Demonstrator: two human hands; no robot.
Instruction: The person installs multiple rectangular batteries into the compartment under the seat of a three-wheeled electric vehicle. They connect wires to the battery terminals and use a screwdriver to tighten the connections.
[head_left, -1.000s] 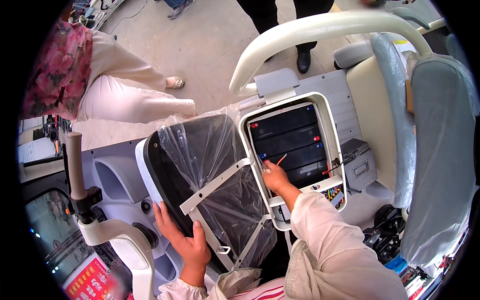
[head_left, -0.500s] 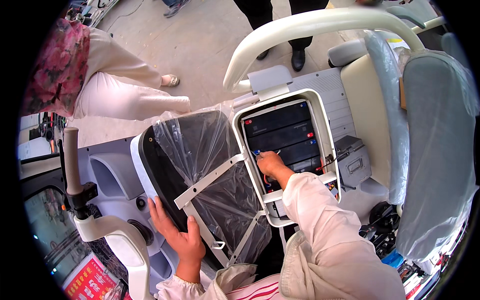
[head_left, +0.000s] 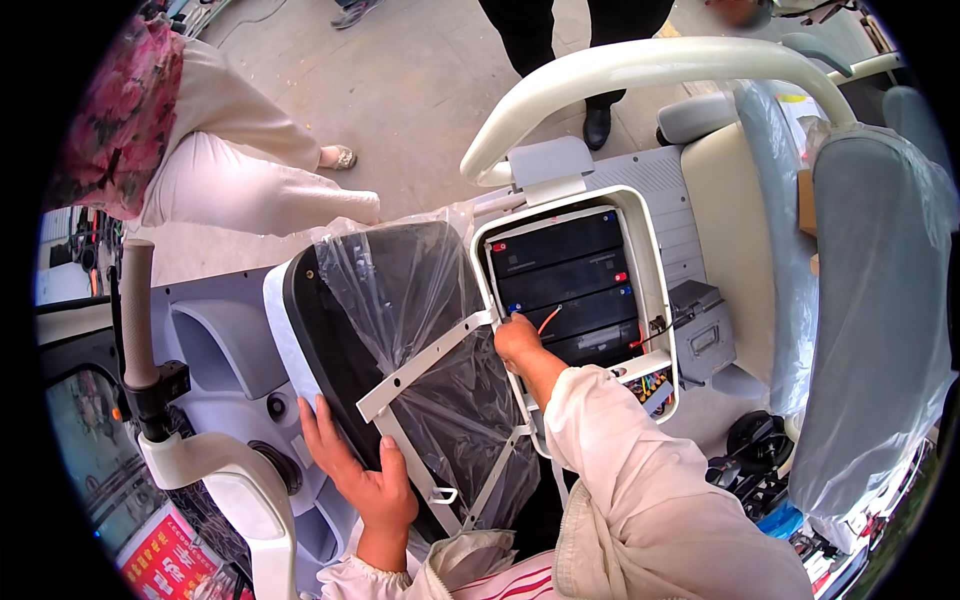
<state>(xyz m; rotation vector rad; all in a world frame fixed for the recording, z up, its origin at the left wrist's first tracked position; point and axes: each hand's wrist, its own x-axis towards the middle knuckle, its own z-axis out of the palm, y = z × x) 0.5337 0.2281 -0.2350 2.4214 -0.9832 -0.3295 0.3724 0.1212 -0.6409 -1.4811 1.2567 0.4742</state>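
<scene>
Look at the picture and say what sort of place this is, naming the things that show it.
Probably a workshop or assembly yard for small electric vehicles: an open battery bay with stacked black batteries, a plastic-wrapped seat tipped up, a bare concrete floor.

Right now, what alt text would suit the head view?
A person's right hand reaches into a battery compartment by an orange wire, while the left hand steadies a raised black seat wrapped in clear plastic.
</scene>
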